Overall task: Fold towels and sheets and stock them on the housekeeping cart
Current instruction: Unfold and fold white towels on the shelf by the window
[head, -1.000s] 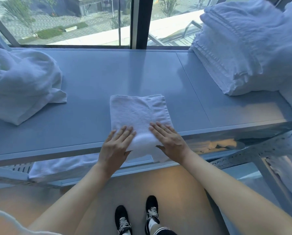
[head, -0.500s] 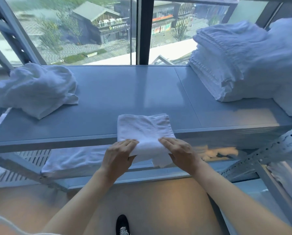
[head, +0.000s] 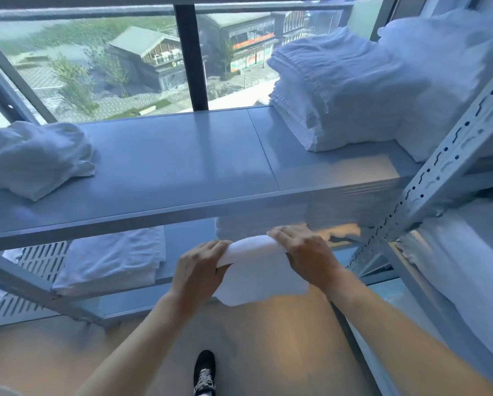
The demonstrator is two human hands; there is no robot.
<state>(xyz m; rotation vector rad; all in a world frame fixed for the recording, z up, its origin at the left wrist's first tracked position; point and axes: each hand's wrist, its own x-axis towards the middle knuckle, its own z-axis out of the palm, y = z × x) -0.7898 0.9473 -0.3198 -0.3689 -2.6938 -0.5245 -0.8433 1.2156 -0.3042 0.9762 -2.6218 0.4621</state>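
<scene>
A small folded white towel (head: 261, 277) hangs between my hands, below the front edge of the grey upper shelf (head: 182, 167) and in front of the lower shelf (head: 188, 247). My left hand (head: 199, 270) grips its left end. Gripping its right end is my right hand (head: 305, 252), fingers curled over the top fold. Behind the towel, a stack of folded white towels (head: 256, 227) sits on the lower shelf. Another folded white towel (head: 116, 261) lies on the lower shelf to the left.
A crumpled white towel (head: 36, 158) lies at the upper shelf's left end. A tall pile of folded white linen (head: 354, 90) fills its right end. A perforated metal upright (head: 445, 155) stands at right with more linen (head: 462, 275) beyond. Windows are behind the rack.
Both hands have lifted the folded towel off the upper shelf and brought it down in front of the lower shelf. The view has tilted upward.
</scene>
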